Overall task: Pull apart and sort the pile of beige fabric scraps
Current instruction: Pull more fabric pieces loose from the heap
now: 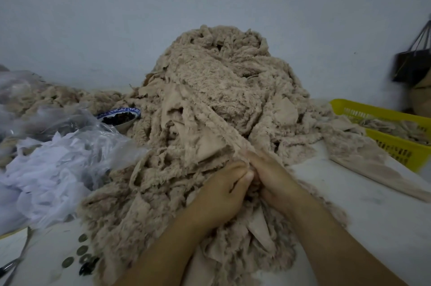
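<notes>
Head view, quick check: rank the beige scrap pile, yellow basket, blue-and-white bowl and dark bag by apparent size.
1. beige scrap pile
2. yellow basket, though cropped by the frame
3. blue-and-white bowl and dark bag look alike, both partly cut off: unranked.

This is looking like a small sewing workshop. A heap of beige fleecy scraps is covering the middle of a white table. A yellow basket at its right edge is holding more cuttings. Scissors are lying at the near left corner beside loose round discs, and a bowl of small dark pieces is sitting behind clear plastic bags.
</notes>
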{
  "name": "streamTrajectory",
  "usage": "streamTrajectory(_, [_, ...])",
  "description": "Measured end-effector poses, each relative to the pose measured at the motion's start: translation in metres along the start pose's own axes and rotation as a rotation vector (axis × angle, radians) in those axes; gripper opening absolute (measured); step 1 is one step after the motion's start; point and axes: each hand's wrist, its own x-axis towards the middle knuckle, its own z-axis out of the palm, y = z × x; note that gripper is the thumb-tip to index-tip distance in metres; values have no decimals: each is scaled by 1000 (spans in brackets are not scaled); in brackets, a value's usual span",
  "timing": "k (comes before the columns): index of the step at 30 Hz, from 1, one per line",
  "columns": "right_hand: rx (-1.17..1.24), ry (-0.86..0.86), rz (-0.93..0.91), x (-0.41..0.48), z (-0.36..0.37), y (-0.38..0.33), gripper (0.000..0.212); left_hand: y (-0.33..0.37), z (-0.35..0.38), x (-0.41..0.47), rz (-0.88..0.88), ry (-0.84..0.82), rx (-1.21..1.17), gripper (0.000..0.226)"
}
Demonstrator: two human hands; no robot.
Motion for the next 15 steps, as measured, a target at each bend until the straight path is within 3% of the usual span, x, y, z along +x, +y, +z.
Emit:
streamTrajectory(4, [-417,339,-231,-2,3,-3,37,-7,1,-2,-234,258,-295,39])
streamTrajectory(5, [-427,289,-267,-5,2,-6,36,-10,1,-1,-350,319,-374,43])
streamTrajectory(7, [-396,-56,-241,-12,7,-7,32,-18,-5,3,-537,366,-623,45])
streamTrajectory(9, [-537,-369,-161,-17,16,-2,31,-23,-16,6,-575,385,-940,39])
streamTrajectory(10, [-606,-440,-134,-18,18,0,31,-25,-21,8,-585,416,-1059,35])
streamTrajectory(15, [-415,-405,-15,-14,15,1,38,-32,-30,8,-566,520,-1381,32])
